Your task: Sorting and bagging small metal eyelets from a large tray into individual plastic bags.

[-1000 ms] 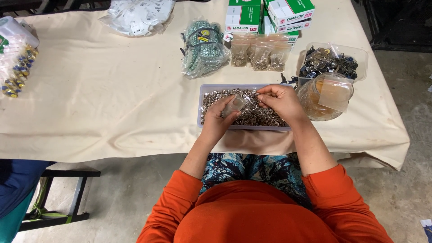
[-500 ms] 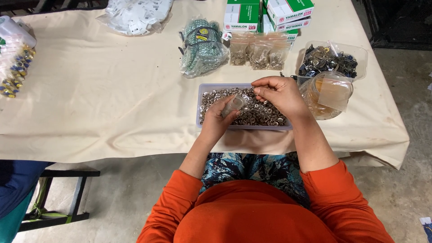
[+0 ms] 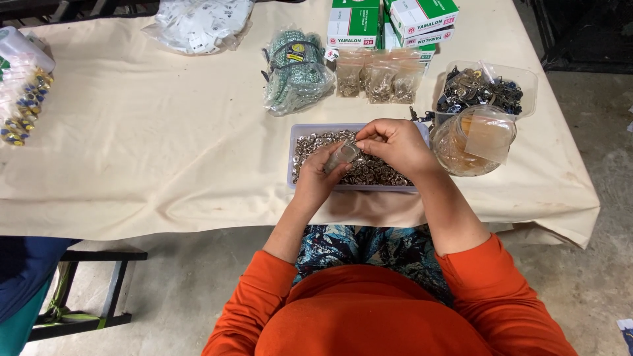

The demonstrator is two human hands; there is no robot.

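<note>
A shallow clear tray (image 3: 292,153) full of small silver metal rings sits at the near edge of the cloth-covered table (image 3: 165,151). My left hand (image 3: 318,179) holds a small clear plastic bag (image 3: 342,157) above the tray. My right hand (image 3: 395,145) hovers over the rings right beside the bag's mouth, fingers pinched together on something too small to make out. Both arms wear orange sleeves.
A clear jar (image 3: 469,141) stands to the right of the tray, with a clear box of dark metal parts (image 3: 484,89) behind it. Small filled bags (image 3: 379,78), green-and-white cartons (image 3: 389,23), a bagged green bundle (image 3: 293,69) and a white bag (image 3: 198,25) lie farther back. Blue-and-gold items (image 3: 23,105) sit at far left.
My right hand has shifted slightly left toward the bag held in my left hand. The left hand stays nearly where it was.
</note>
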